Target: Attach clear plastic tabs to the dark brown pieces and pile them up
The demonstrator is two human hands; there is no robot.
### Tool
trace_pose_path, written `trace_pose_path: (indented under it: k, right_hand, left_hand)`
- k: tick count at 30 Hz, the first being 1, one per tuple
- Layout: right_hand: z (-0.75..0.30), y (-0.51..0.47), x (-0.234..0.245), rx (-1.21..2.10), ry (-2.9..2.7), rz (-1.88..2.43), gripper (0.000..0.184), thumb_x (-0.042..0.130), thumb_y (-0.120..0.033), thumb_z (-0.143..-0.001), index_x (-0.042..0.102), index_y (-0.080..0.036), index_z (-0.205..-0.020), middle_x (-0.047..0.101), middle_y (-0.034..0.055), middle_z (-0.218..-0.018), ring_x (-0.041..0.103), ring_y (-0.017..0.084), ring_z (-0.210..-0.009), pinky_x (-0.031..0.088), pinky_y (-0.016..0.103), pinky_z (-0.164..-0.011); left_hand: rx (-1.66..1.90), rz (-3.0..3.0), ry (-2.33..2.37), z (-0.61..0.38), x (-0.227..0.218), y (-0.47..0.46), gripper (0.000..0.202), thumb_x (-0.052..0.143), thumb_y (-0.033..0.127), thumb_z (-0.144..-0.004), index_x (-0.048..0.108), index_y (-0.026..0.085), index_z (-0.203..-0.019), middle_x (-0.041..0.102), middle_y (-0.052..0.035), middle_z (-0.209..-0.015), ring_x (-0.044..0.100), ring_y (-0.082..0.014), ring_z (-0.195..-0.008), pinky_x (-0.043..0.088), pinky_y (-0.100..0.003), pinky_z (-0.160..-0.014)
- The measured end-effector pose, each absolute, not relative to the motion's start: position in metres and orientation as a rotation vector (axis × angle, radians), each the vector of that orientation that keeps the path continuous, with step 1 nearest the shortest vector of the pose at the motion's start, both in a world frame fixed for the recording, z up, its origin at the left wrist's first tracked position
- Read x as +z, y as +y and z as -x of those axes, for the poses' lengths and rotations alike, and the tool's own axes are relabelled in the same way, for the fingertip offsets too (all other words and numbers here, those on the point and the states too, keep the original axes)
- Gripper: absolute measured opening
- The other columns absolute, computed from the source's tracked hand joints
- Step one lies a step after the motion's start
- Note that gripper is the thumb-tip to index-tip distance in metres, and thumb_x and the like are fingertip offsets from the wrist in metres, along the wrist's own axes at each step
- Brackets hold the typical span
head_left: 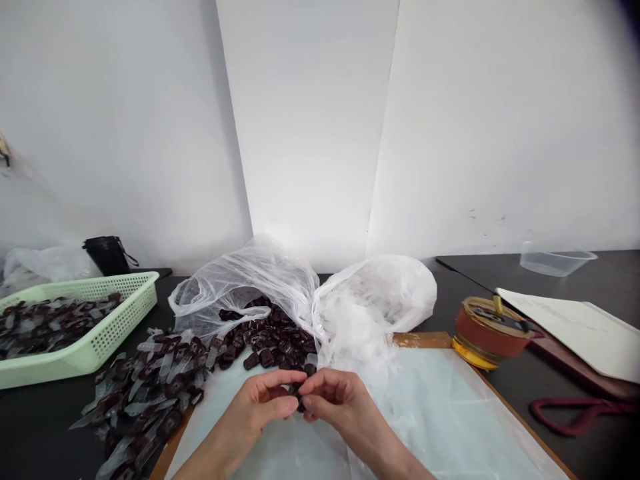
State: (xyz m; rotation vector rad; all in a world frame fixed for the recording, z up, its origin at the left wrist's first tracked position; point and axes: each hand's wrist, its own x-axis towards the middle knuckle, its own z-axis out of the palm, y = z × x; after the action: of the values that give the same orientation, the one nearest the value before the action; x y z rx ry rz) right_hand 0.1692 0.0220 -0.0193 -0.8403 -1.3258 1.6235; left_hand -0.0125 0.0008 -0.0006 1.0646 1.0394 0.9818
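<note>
Between the fingertips of my left hand and my right hand is a small dark plastic piece, pinched from both sides and mostly hidden. Both hands are over a board covered with pale sheeting. Just beyond them, dark brown plastic pieces spill from a clear plastic bag. Beside it, a second bag holds many translucent pieces. Left of my hands lies a heap of brown pieces with translucent strips attached.
At the left stands a pale green basket filled with similar pieces; behind it is a black cup. On the right are a round amber container, dark red scissors, an open notebook and a clear tub. A white wall rises behind.
</note>
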Motion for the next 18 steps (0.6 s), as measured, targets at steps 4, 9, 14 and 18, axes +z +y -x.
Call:
trace_pose_path:
  k: [4,9,14,18]
  right_hand:
    - [-0.168,0.022,-0.020,1.573,-1.334,0.840,0.017,0.076,-0.031,-0.072,0.068,-0.016,-0.075,0.065,0.0000,-0.063,0.059,0.014,-0.059,0.050,0.028,-0.061]
    - [-0.166,0.018,-0.017,1.369,-1.425,0.960,0.004,0.069,-0.023,-0.074,0.068,-0.019,-0.074,0.061,0.0005,-0.072,0.055,0.016,-0.070,0.044,0.026,-0.060]
    - [-0.166,0.015,-0.013,1.328,-1.472,1.038,0.003,0.066,-0.022,-0.075,0.066,-0.019,-0.074,0.061,0.0008,-0.074,0.056,0.018,-0.074,0.043,0.028,-0.065]
    - [-0.166,0.016,-0.016,1.387,-1.407,0.921,0.015,0.066,-0.033,-0.079,0.060,-0.019,-0.075,0.059,0.0002,-0.073,0.058,0.018,-0.070,0.045,0.030,-0.065]
  left_hand:
    - [1.025,-0.955,0.968,0.009,-0.003,0.001,0.033,0.082,0.027,-0.068,0.077,0.022,-0.100,0.071,-0.0014,-0.090,0.053,-0.0132,-0.075,0.041,-0.024,-0.070]
    - [1.085,-0.847,0.872,0.002,-0.007,0.001,0.028,0.084,0.032,-0.070,0.073,0.022,-0.094,0.068,0.0000,-0.087,0.058,-0.0125,-0.078,0.044,-0.023,-0.073]
    - [1.072,-0.785,0.808,-0.001,-0.010,0.001,0.019,0.079,0.028,-0.078,0.069,0.019,-0.091,0.065,-0.0010,-0.083,0.060,-0.0141,-0.077,0.049,-0.029,-0.078]
    - [1.039,-0.800,0.779,-0.002,-0.008,0.000,0.015,0.076,0.024,-0.080,0.069,0.017,-0.090,0.066,-0.0029,-0.084,0.061,-0.0150,-0.079,0.049,-0.032,-0.084]
